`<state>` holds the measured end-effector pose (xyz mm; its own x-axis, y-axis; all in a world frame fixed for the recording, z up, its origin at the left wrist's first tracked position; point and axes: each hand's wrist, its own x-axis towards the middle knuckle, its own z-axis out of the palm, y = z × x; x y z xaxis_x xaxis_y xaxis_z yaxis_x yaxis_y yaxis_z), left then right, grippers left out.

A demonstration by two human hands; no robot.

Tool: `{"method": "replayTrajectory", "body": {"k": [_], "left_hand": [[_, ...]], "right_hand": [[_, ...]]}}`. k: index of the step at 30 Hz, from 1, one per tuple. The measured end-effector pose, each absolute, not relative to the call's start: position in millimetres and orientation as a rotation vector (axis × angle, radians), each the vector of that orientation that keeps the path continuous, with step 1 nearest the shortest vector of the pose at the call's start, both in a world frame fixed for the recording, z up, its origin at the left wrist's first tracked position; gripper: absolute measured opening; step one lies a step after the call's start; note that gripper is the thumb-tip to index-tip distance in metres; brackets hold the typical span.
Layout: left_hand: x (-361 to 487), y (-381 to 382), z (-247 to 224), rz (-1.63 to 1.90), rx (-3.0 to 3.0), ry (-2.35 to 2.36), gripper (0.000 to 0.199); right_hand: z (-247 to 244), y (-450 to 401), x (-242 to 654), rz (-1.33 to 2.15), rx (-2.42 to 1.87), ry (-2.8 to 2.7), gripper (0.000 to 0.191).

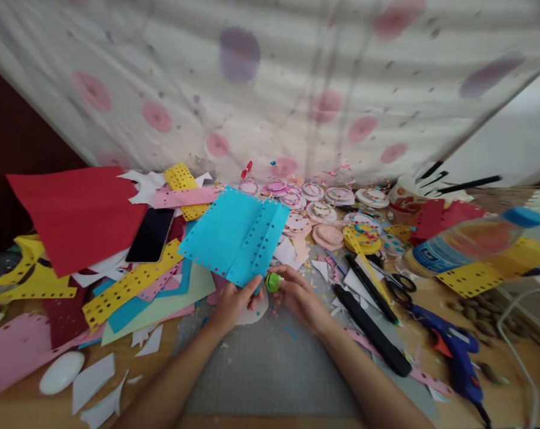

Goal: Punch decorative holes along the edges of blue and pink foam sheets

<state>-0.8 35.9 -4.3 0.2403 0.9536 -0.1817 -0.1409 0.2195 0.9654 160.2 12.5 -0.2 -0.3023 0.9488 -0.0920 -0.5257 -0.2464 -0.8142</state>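
On cluttered table (252, 381), paper scraps (95, 381)

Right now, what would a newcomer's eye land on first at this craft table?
First the bright blue punched paper sheet at centre, pinched at its lower edge by the left hand, with the right hand closed on a small green punch beside it. Next the big red sheet at left beside a dark phone, and the blue glue gun at lower right.
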Motion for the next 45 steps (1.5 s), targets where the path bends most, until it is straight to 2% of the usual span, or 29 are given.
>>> {"method": "replayTrajectory", "body": {"k": [7, 16, 22, 28, 36, 45], "left_hand": [[-2.4, 33.2, 0.6, 0.886, 1.081, 1.070, 0.032], [-11.0, 34.2, -4.4, 0.770, 1.131, 0.924, 0.027], [-11.5, 33.3, 0.8, 0.746, 1.186, 0.951, 0.023], [-10.8, 31.8, 1.2, 0.747, 1.212, 0.980, 0.019], [-6.4, 30.7, 8.2, 0.748, 1.252, 0.902, 0.024], [-4.9, 28.2, 2.3, 0.723, 1.381, 0.809, 0.014]], "right_hand": [[2.5, 11.0, 163.4, 1.681, -0.824, -0.909, 0.030], [3.1, 11.4, 165.8, 1.789, -0.782, -0.780, 0.040], [3.5, 12.9, 168.6, 1.800, -0.906, -0.767, 0.030], [4.0, 14.2, 172.9, 1.824, -0.946, -0.760, 0.032], [4.2, 12.9, 172.2, 1.838, -0.908, -0.736, 0.029], [2.1, 12.1, 172.6, 1.873, -0.851, -0.817, 0.026]]}}
